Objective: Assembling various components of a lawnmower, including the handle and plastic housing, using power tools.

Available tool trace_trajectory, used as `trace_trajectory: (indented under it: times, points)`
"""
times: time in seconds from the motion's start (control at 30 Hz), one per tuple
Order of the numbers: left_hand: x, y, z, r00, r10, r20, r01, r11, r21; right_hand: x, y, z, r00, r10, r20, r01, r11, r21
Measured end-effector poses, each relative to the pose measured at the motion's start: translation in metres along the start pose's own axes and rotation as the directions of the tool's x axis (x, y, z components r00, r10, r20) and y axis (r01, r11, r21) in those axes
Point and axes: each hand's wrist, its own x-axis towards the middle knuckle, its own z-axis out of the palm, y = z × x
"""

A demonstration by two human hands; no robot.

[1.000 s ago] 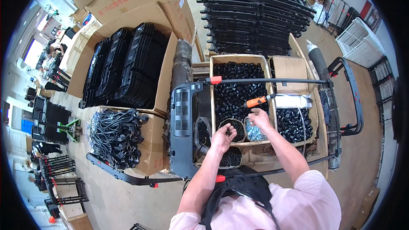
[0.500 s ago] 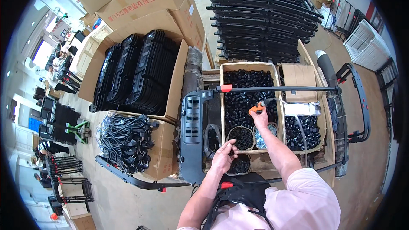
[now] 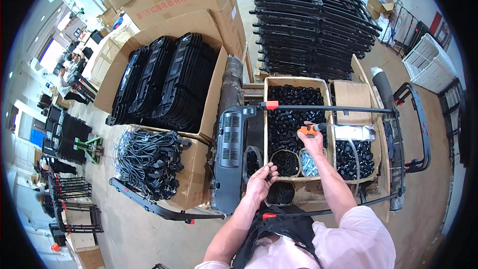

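My right hand [image 3: 313, 143] is closed around an orange and black power screwdriver [image 3: 309, 130], held above a wooden box of black plastic parts [image 3: 294, 93]. The tool points to the right. My left hand [image 3: 260, 183] has its fingers pinched together beside a small tub of tiny black parts [image 3: 286, 162]; what they hold, if anything, is too small to make out. A tub of silvery screws [image 3: 308, 164] stands below my right hand. A black frame with a vented panel [image 3: 230, 155] and a thin crossbar [image 3: 348, 109] lies over the boxes.
Another tub of black bits [image 3: 280, 194] sits nearest me. Black caps [image 3: 354, 160] fill the right box, beneath a shiny metal piece [image 3: 354, 132]. On the left are coiled cables with plugs [image 3: 149, 162] and a carton of black panels [image 3: 174, 84]. Black frames [image 3: 313, 25] are stacked behind.
The whole view has shifted slightly, so the boxes sit a little farther right in it. Both hands keep nearly the same pose, the right one still on the screwdriver.
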Motion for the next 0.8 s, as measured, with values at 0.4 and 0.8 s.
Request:
trace_trajectory:
  times: [0.4, 0.8]
  points:
    - [0.022, 0.052, 0.006, 0.999, 0.025, -0.024, -0.032, 0.952, -0.306, -0.105, -0.177, 0.029, 0.921, -0.197, 0.337, 0.125, 0.967, 0.222]
    - [0.02, 0.08, -0.016, 0.998, 0.026, 0.063, 0.001, 0.917, -0.399, -0.124, -0.173, 0.08, 0.905, -0.196, 0.376, 0.13, 0.972, 0.193]
